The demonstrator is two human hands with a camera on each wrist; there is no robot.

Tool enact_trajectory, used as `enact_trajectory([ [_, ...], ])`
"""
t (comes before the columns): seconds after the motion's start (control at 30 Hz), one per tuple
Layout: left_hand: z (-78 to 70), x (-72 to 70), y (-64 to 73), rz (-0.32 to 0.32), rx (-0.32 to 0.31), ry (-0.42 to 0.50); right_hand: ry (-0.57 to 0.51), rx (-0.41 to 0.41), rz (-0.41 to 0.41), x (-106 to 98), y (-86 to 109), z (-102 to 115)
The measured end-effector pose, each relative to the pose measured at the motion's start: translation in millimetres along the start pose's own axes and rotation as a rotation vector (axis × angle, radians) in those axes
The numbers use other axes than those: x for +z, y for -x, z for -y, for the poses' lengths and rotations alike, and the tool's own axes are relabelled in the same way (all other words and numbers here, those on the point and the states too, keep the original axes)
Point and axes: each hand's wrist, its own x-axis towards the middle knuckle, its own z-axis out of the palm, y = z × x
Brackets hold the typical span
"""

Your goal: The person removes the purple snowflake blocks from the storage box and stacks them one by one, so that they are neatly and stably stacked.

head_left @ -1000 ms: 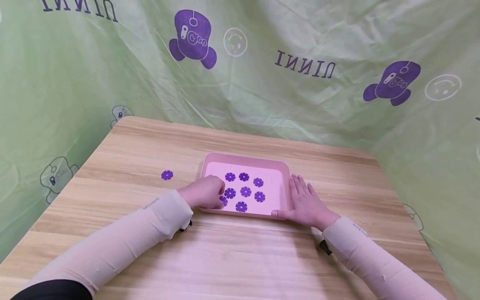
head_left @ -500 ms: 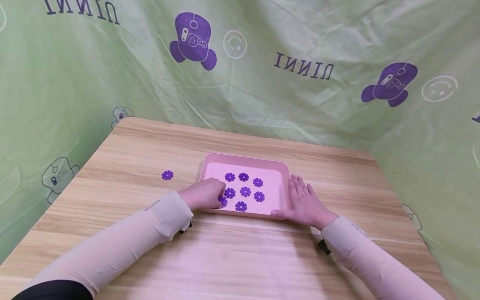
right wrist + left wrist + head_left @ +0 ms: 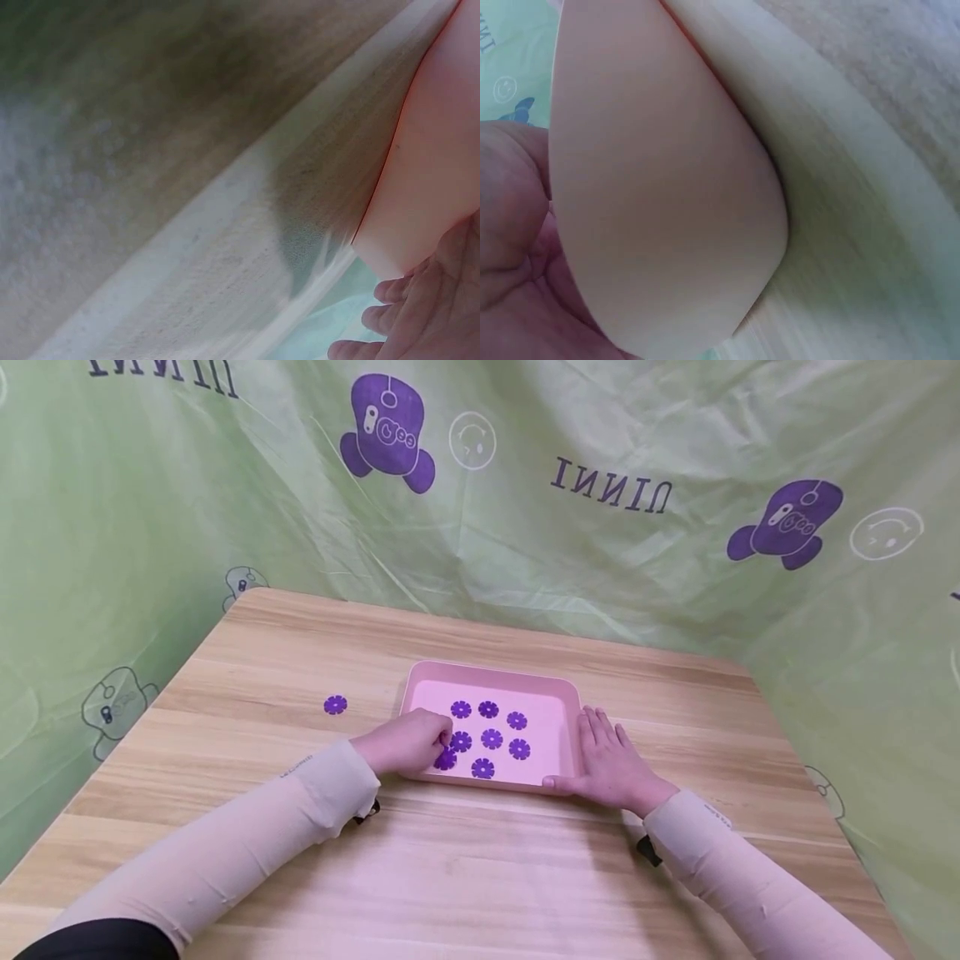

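Observation:
A shallow pink tray (image 3: 558, 727) stands on the wooden table with several notched purple discs (image 3: 491, 739) lying flat in it. My left hand (image 3: 408, 742) reaches over the tray's left side. Its curled fingers are at a purple disc (image 3: 446, 759) in the near left corner and seem to pinch its edge; the fingertips are partly hidden. My right hand (image 3: 611, 768) lies along the tray's right wall, fingers extended and thumb at the near rim. In the left wrist view, the tray's outer wall (image 3: 667, 180) covers most of my left hand (image 3: 510, 247). The right wrist view shows my right fingers (image 3: 390, 315) beside the tray.
One more notched purple disc (image 3: 335, 704) lies on the table (image 3: 480, 877), left of the tray. A green printed curtain (image 3: 637, 427) hangs behind and at both sides of the table.
The disc in the near left corner shows more fully from under my left fingers, which have shifted slightly. My right hand stays at the tray's side. The view tilts a little.

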Motion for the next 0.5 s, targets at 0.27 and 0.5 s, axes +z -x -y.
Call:
enact_trajectory([
  [0.27,5.6,-13.1,0.7,-0.11,-0.101,0.26,-0.017,0.003,0.002,-1,-0.1,1],
  [0.5,15.3,-23.1,5.2,-0.269,-0.202,0.531,-0.024,-0.001,0.007,0,0.6,-1],
])
